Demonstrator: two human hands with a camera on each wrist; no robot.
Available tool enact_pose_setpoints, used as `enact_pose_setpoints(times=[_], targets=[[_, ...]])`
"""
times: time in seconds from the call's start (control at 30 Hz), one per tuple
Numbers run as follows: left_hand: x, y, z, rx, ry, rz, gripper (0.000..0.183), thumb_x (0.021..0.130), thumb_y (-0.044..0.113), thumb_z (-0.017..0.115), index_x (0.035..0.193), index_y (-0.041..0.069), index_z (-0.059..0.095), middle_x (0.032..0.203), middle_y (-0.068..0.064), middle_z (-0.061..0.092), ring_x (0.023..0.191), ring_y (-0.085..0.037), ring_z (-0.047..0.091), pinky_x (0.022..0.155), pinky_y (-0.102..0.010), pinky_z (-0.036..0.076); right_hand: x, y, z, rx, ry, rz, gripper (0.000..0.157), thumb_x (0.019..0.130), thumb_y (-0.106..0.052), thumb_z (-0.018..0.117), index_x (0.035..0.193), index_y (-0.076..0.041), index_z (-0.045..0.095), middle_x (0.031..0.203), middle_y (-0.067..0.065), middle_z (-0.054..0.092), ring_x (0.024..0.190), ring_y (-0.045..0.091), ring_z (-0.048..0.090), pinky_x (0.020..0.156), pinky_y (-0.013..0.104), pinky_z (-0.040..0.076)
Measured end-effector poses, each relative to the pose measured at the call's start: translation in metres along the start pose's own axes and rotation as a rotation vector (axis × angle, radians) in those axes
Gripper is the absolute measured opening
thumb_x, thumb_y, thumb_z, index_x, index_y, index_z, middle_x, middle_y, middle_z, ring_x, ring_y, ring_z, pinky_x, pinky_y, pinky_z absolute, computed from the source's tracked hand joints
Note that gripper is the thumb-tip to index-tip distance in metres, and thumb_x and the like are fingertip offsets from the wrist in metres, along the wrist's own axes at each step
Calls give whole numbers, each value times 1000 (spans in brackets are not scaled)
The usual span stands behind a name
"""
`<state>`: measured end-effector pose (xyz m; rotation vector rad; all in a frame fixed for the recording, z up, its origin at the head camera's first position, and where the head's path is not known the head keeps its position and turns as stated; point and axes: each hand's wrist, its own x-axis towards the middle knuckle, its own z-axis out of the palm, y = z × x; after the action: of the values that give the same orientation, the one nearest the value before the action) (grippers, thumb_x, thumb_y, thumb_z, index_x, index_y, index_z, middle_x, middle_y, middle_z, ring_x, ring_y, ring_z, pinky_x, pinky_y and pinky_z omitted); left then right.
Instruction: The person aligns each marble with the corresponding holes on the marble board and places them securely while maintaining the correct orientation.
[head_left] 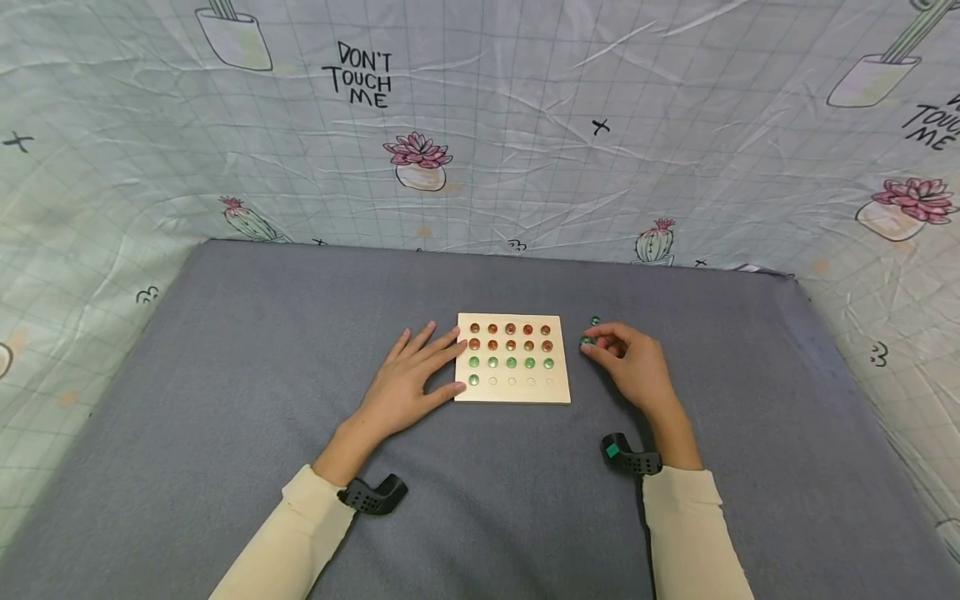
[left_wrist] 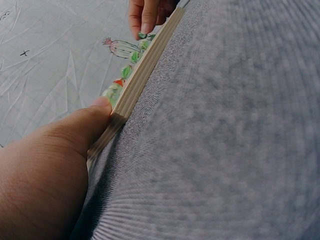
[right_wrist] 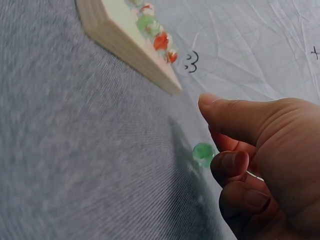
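Observation:
A pale wooden board (head_left: pixel 512 353) with rows of round hollows lies flat on the grey cloth. Red-orange marbles (head_left: pixel 510 345) fill its two far rows and green marbles (head_left: pixel 511 362) the third. In the nearest row a green marble sits at the left end, with bare hollows to its right. My left hand (head_left: pixel 408 383) is spread, fingertips and thumb resting on the board's left edge. Right of the board, my right hand (head_left: pixel 630 362) pinches a green marble (head_left: pixel 587 340) between thumb and fingers. Another green marble (head_left: pixel 596 320) lies on the cloth just beyond those fingers.
Grey cloth (head_left: pixel 300 333) covers the table around the board. A pale printed sheet (head_left: pixel 510 167) hangs behind it and along both sides. Each wrist wears a black camera band, on the left (head_left: pixel 375 495) and on the right (head_left: pixel 632 457).

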<state>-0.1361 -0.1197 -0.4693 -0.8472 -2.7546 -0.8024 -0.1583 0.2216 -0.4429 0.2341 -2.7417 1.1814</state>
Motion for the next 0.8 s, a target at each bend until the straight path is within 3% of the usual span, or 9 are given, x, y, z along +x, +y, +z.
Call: enact_pose_setpoints(times=[0.8], targets=[[2, -3, -2, 0, -5, -7, 61, 91, 46, 61, 144, 20, 47, 149, -1, 39, 141, -29, 24, 115, -51, 9, 3, -30, 11, 22, -60, -32, 18, 86, -16, 74, 103, -9, 72, 82, 2, 66, 67, 17, 53, 55, 26, 39]])
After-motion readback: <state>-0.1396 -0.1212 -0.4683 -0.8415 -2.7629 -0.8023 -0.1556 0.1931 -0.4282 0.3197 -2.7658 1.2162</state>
